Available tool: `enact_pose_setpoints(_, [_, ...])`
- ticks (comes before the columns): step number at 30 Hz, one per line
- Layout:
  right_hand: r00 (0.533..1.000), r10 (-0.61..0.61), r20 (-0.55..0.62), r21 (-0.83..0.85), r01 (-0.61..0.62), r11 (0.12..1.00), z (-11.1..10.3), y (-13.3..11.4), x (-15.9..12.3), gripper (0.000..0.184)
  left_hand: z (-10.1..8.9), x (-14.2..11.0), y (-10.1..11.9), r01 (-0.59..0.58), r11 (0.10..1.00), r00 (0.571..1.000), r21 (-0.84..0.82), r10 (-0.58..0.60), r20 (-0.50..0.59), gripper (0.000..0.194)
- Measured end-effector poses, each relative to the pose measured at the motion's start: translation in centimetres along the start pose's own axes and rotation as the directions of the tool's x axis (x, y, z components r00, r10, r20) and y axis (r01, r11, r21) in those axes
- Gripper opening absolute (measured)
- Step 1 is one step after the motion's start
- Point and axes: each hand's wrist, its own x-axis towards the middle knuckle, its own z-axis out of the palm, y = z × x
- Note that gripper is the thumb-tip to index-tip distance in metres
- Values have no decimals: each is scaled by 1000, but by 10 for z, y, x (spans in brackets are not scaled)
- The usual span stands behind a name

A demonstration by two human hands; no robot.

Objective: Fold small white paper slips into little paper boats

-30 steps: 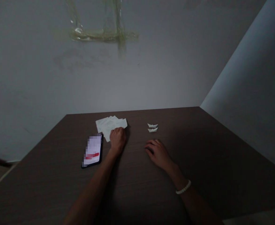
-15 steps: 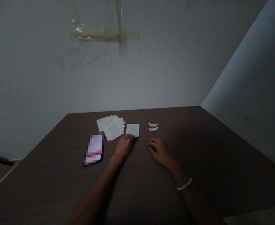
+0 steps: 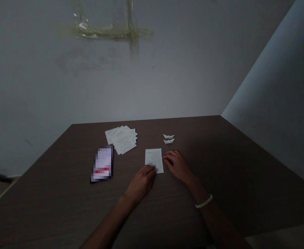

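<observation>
A small printed sheet of paper point(image 3: 154, 157) lies flat on the table in front of me. My left hand point(image 3: 143, 180) is at its lower left part, fingers bent and closed on the near edge; the fingertips are partly hidden. At the sheet's right edge rests my right hand point(image 3: 177, 165), fingers loosely curved and a gap showing between thumb and fingers, with nothing held. Beyond the sheet, slightly to the right, sit two small folded paper boats, a far one point(image 3: 168, 136) and a near one point(image 3: 169, 141).
A fanned stack of printed sheets point(image 3: 122, 138) lies at the back left. Closer to me on that side is a phone point(image 3: 103, 164), its screen blurred. The dark wooden table point(image 3: 219, 166) reaches back to a grey wall point(image 3: 188, 76) with tape on it.
My left hand has drawn the single sheet toward me and to the right, away from the stack. The right hand has barely moved and is now beside the sheet's edge.
</observation>
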Motion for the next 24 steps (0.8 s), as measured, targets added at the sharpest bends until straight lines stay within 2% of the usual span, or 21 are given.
enact_pose_setpoints(4, [1000, 14, -16, -4, -14, 1000, -1, -2, 1, 16, -1, -4, 5, -31, 997, 999, -70, 32, 11, 19])
enact_pose_setpoints(9, [999, 15, 30, -81, -13, 997, -2, -3, 0, 20, 0, -3, 6, -41, 986, 999, -159, 42, 4, 20])
enact_pose_setpoints(12, [999, 22, 44, -108, -17, 994, -1, -2, -1, 22, 0, -2, 2, -25, 987, 1000, -158, 23, -16, 20])
enact_pose_setpoints(16, [998, 25, 61, -121, -17, 993, -1, -1, -1, 23, 1, 4, -15, 35, 996, 996, -76, -41, -84, 20])
enact_pose_setpoints(19, [997, 29, 73, -126, -20, 992, -2, -1, -1, 23, 2, 14, -34, 131, 990, 984, -47, -136, -115, 24])
enact_pose_setpoints(21, [996, 35, 79, -127, -25, 992, -2, -1, 0, 23, 3, 21, -44, 179, 984, 979, -27, -181, -93, 29])
enact_pose_setpoints(24, [996, 43, 79, -129, -33, 991, -3, -2, 0, 23, 1, 29, -52, 185, 983, 982, 6, -184, -31, 34])
